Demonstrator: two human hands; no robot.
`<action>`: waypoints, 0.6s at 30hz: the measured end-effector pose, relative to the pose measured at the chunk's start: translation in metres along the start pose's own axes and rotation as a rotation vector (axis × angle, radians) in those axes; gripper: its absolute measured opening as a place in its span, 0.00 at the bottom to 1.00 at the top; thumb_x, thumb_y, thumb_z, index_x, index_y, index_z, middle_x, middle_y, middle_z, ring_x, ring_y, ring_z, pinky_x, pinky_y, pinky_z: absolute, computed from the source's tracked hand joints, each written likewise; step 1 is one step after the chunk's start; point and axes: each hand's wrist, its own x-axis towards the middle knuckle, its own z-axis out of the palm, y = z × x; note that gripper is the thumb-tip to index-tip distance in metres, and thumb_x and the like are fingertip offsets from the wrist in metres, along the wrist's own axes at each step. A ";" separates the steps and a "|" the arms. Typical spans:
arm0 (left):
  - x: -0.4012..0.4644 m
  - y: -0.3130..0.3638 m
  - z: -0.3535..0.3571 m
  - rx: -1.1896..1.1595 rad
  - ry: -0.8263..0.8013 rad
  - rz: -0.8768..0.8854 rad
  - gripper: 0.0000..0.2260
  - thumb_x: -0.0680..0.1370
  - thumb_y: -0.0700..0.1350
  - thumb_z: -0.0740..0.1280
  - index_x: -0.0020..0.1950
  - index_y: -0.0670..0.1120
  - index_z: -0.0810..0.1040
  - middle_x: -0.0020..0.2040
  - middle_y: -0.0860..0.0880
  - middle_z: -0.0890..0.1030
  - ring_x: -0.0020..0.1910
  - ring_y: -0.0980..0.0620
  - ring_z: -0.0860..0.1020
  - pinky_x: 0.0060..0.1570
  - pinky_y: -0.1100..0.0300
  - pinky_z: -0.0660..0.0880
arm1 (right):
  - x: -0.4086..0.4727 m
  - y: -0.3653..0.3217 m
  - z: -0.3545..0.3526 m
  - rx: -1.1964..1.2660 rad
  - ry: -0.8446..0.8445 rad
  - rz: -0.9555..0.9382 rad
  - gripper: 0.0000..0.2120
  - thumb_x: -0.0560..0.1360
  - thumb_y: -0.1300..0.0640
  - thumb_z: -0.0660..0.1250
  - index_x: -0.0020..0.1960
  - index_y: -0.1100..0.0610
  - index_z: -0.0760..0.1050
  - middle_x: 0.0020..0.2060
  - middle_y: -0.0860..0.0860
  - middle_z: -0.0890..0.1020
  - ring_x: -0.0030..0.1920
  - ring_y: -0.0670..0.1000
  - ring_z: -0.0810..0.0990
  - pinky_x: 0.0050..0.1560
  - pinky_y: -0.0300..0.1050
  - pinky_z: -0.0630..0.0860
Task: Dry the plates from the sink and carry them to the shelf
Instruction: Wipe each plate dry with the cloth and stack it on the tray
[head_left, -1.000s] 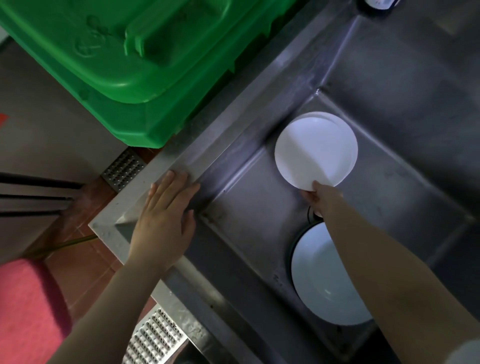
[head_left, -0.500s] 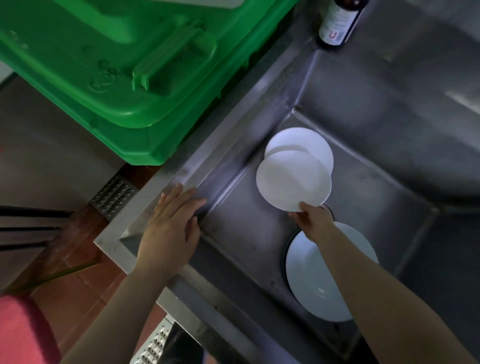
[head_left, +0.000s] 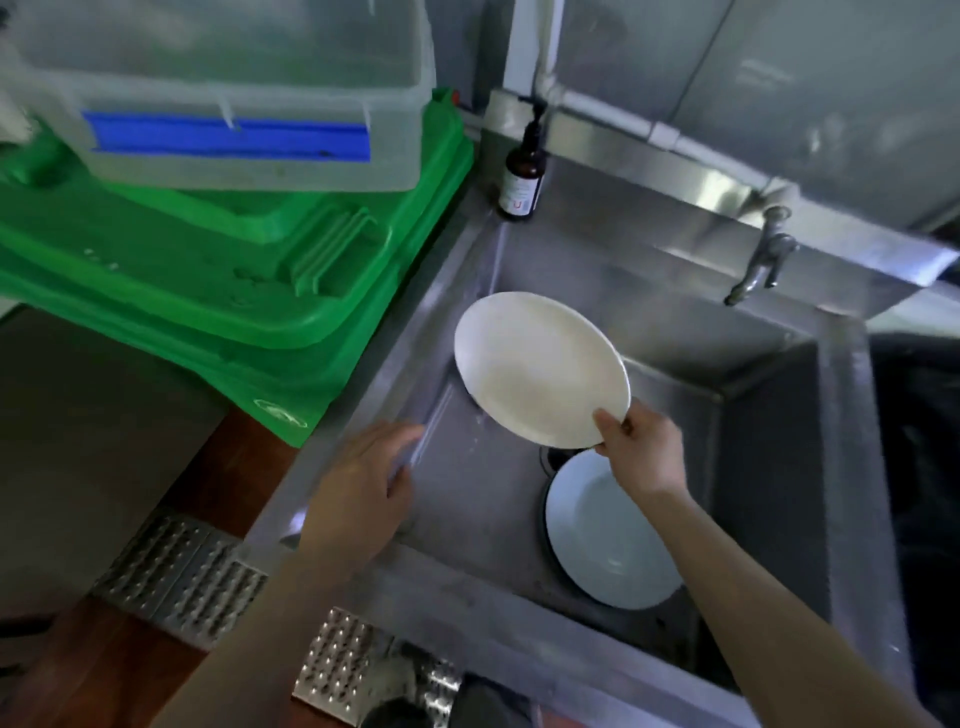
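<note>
Right hand (head_left: 641, 449) pinches near edge of round white plate (head_left: 540, 369), thumb on top. Plate tilted, held up above steel sink (head_left: 769, 467), out past fingers toward green bins. Left hand (head_left: 363, 486) rests on sink's left rim, fingers flat and loose, holding nothing, just beside plate's low edge but not touching. Second round pale plate (head_left: 608, 535) lies flat on sink floor, under right wrist. Brown pump bottle (head_left: 521, 176) stands at sink's far corner. Metal tap (head_left: 761, 260) on back wall. Green plastic bins (head_left: 234, 270) stacked left of sink, clear box (head_left: 223, 88) on top.
</note>
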 end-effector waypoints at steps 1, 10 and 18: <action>0.001 0.002 -0.006 -0.013 -0.003 0.016 0.20 0.77 0.40 0.67 0.69 0.48 0.73 0.67 0.50 0.75 0.66 0.49 0.73 0.64 0.59 0.66 | -0.011 -0.011 -0.011 -0.030 0.058 -0.044 0.10 0.77 0.52 0.65 0.45 0.59 0.78 0.34 0.55 0.83 0.39 0.58 0.82 0.44 0.51 0.77; 0.038 0.064 -0.075 -0.260 0.150 0.170 0.35 0.75 0.53 0.70 0.76 0.54 0.55 0.70 0.56 0.72 0.64 0.60 0.71 0.57 0.64 0.67 | -0.089 -0.100 -0.096 0.021 0.543 -0.407 0.06 0.75 0.54 0.66 0.40 0.53 0.78 0.24 0.42 0.70 0.29 0.50 0.72 0.33 0.39 0.62; 0.067 0.158 -0.180 -0.277 0.413 0.471 0.11 0.80 0.47 0.63 0.59 0.43 0.77 0.52 0.46 0.83 0.52 0.45 0.80 0.48 0.58 0.72 | -0.126 -0.179 -0.183 0.010 0.899 -0.797 0.09 0.75 0.60 0.66 0.53 0.57 0.82 0.37 0.53 0.83 0.39 0.48 0.77 0.37 0.33 0.63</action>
